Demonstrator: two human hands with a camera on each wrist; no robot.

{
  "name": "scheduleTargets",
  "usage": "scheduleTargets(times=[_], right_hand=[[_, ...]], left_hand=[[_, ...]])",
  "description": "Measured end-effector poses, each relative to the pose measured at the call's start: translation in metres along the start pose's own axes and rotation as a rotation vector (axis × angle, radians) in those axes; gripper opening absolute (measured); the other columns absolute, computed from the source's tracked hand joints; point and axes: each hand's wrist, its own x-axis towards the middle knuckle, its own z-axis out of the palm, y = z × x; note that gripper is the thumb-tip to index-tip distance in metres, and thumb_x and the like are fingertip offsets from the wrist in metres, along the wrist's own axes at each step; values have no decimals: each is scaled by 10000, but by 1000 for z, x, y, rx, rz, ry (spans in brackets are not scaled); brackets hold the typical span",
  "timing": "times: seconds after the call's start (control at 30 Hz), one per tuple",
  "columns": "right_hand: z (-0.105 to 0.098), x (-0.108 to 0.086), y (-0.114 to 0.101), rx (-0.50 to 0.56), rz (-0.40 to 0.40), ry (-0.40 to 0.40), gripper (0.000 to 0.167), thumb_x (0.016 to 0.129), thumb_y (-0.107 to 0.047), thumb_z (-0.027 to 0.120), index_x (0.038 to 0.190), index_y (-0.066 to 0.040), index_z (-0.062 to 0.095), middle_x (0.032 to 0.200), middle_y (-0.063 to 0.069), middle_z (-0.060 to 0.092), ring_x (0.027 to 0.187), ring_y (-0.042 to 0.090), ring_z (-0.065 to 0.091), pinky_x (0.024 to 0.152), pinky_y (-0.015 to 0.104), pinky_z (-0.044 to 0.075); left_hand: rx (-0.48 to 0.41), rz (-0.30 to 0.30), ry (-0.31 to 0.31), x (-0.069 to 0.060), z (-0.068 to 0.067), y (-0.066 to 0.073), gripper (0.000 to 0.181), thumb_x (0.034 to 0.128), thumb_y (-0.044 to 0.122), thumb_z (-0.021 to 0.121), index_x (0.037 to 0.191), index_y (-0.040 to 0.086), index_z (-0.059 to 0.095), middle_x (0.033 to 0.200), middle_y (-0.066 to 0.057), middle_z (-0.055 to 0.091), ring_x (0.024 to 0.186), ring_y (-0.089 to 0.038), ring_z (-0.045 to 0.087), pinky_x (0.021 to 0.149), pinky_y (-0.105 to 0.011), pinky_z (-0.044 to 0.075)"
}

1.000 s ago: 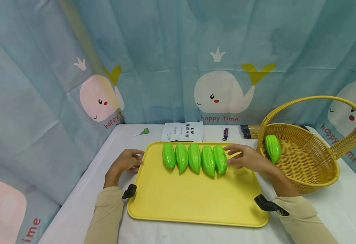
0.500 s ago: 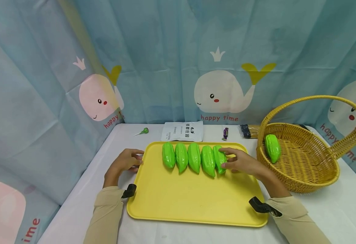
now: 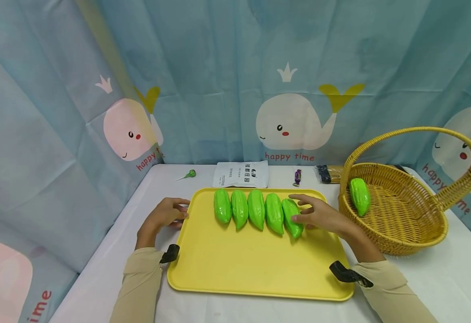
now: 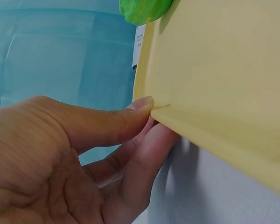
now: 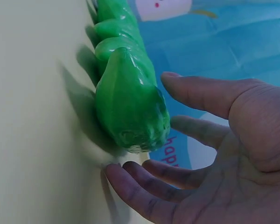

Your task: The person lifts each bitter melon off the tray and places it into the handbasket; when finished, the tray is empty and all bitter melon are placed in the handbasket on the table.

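Right of centre in the head view, a glossy, bright-green, elongated fruit-like piece (image 3: 291, 218) is set at the right end of a row of matching pieces (image 3: 256, 210) on a shallow, yellow, rectangular tray (image 3: 255, 264). Its long axis is pointed from top to bottom, the lower end angled slightly toward the frame's right. It is placed immediately left of the right hand (image 3: 320, 215), clearly the nearer one, whose fingers and thumb are held apart around its side; whether contact is made cannot be told. By the left hand (image 3: 168, 211), the tray's left edge is pinched.
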Motion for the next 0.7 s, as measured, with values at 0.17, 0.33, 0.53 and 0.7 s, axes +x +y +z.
scheduleTargets(times=[0.17,0.33,0.53,0.7], right_hand=[[2,-1,-2,-9,-14,-7,670,1032,-226,712,1604,-36,420,1601,375,302,1393,559,490,962,523,591],[3,-2,-1,-2,2,21,575,1022,-236,728,1513,-40,499,1558,353,368,1362,517,532,887,484,607],[6,-1,0,-6,38,50,561,1012,-255,741,1484,-67,503,1518,344,417,1254,422,617,825,465,607],[2,-4,-2,-19,45,77,698,998,-232,742,1598,-100,410,1500,335,405,1185,384,645,819,465,612]], left_hand=[[-4,-2,-1,0,0,-1,527,981,25,689,1477,-88,548,1137,-208,654,747,-164,655,635,-281,593],[-7,-1,1,0,0,-1,524,981,25,691,1474,-89,552,1129,-204,656,758,-167,657,640,-286,595],[-8,-1,-4,0,-1,-1,528,987,28,684,1482,-89,542,1152,-212,653,776,-170,661,649,-292,599],[-7,-7,-4,1,1,-2,520,991,27,684,1482,-79,549,1161,-214,653,778,-164,663,653,-288,600]])
